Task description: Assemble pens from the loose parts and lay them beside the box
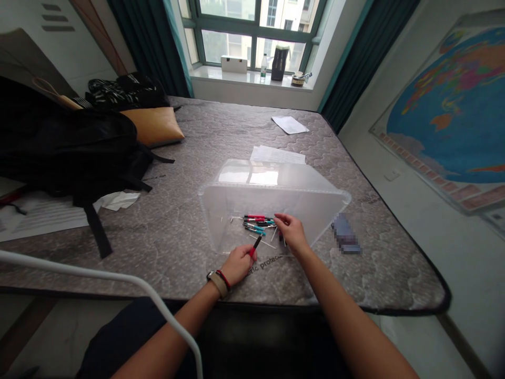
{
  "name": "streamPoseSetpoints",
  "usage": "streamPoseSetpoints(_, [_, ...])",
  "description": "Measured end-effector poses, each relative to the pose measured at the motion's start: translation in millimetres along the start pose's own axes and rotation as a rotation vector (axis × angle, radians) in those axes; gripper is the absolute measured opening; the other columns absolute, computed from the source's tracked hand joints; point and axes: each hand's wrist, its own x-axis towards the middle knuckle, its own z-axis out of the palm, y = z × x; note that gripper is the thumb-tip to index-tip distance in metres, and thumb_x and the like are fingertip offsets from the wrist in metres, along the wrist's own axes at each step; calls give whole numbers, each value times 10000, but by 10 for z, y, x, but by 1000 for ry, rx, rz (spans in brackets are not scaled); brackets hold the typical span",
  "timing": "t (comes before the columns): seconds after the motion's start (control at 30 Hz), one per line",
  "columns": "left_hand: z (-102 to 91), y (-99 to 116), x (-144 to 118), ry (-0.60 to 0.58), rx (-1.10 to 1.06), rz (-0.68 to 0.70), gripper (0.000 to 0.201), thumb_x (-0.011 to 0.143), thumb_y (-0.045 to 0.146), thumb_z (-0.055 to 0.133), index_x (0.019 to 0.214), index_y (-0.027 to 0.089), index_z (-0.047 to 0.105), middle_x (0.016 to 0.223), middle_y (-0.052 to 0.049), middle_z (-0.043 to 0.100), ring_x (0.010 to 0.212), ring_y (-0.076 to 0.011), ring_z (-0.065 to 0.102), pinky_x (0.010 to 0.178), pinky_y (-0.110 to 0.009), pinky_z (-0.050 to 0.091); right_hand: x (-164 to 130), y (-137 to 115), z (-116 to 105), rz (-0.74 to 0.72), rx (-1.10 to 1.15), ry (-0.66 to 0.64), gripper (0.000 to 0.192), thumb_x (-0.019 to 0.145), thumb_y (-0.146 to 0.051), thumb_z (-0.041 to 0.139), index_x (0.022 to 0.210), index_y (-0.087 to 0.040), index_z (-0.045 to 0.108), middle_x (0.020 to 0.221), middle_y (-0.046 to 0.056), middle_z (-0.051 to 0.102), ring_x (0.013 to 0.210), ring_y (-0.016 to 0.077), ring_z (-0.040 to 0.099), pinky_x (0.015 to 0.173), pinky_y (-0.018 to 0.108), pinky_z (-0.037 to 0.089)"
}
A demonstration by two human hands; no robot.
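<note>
While the left hand (pixel 236 261) grips a red and black pen (pixel 256 244), dark end angled up and away to the right, the pen sits just at the open mouth of a clear plastic bin (pixel 272 196) lying on its side. Left fingers curled round the barrel, back of hand up, beige band (pixel 218 284) and red bracelet (pixel 224 279) on the wrist; left forearm (pixel 169 337) slants in from lower left. Right hand (pixel 291 231) reaches inside the bin, wrist bent, fingers pointing left and bent over the right end of the loose pens (pixel 256 228); can't tell if it pinches one. Right forearm (pixel 343 305) comes up from lower right. Pens are red, black and teal, in a heap on the bin's lower wall, thin white sticks (pixel 265 242) nearer the mouth. Bin rests on a grey-brown patterned mattress (pixel 394 263). Blurred-out object (pixel 346 234) right of it, paper sheets (pixel 278 155) behind, black backpack (pixel 67 142) far left, window (pixel 252 31) beyond, map (pixel 450 105) on right wall
</note>
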Motion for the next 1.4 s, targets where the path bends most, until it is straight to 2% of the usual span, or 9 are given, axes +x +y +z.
streamPoseSetpoints(0.1, [4,3,2,-36,15,6,148,663,151,408,680,182,552,510,37,480,472,-110,434,476,-220,310,-153,-93,87,131,321,-177,355,674,-436,777,931,-198,722,811,15,669,681,123,566,604,235,457])
streamPoseSetpoints(0.2, [0,16,-2,-38,6,7,141,661,153,402,677,183,538,504,40,467,462,-107,427,467,-219,317,-312,-189,166,147,455,-300,301,665,-400,812,883,-210,729,873,17,687,776,132,601,679,244,480])
streamPoseSetpoints(0.37, [-7,18,-6,-34,-1,21,112,677,163,409,654,187,516,501,43,459,457,-103,432,463,-216,323,-398,-231,201,127,448,-343,300,684,-399,806,907,-209,740,967,39,708,856,156,623,740,274,498])
streamPoseSetpoints(0.67, [-21,24,-9,-19,-54,-6,93,691,171,425,662,186,512,493,47,447,434,-100,430,442,-213,333,-405,-211,207,91,325,-426,284,696,-409,794,895,-213,741,974,41,711,871,166,632,729,269,509])
streamPoseSetpoints(0.87, [-44,118,-30,55,-136,22,230,801,239,420,878,158,620,607,22,538,492,-103,464,479,-209,370,-388,-188,228,179,412,-352,318,640,-404,833,854,-210,701,897,8,693,798,138,618,694,255,503])
streamPoseSetpoints(1.03, [-67,167,-42,119,-24,142,348,899,438,460,923,154,660,666,3,586,569,-119,496,539,-218,384,-390,-170,257,212,490,-328,301,638,-375,845,781,-199,648,827,-8,655,762,127,601,703,267,513])
streamPoseSetpoints(1.17, [-51,156,-41,139,2,165,334,893,449,500,927,157,659,681,0,611,578,-121,518,548,-220,395,-416,-159,299,201,513,-319,322,651,-410,830,853,-207,683,841,2,656,796,146,607,718,285,520])
streamPoseSetpoints(1.3, [-17,124,-31,128,-94,144,300,839,438,598,935,155,627,742,-11,645,594,-121,572,570,-223,449,-458,-131,359,188,541,-283,296,649,-426,830,762,-194,685,777,-5,641,764,139,599,735,292,516])
streamPoseSetpoints(1.4, [-5,104,-11,148,-208,112,299,777,416,682,903,163,582,807,-19,661,649,-140,646,622,-249,507,-491,-120,394,211,567,-300,277,683,-430,810,805,-204,706,834,13,665,804,150,611,746,291,509])
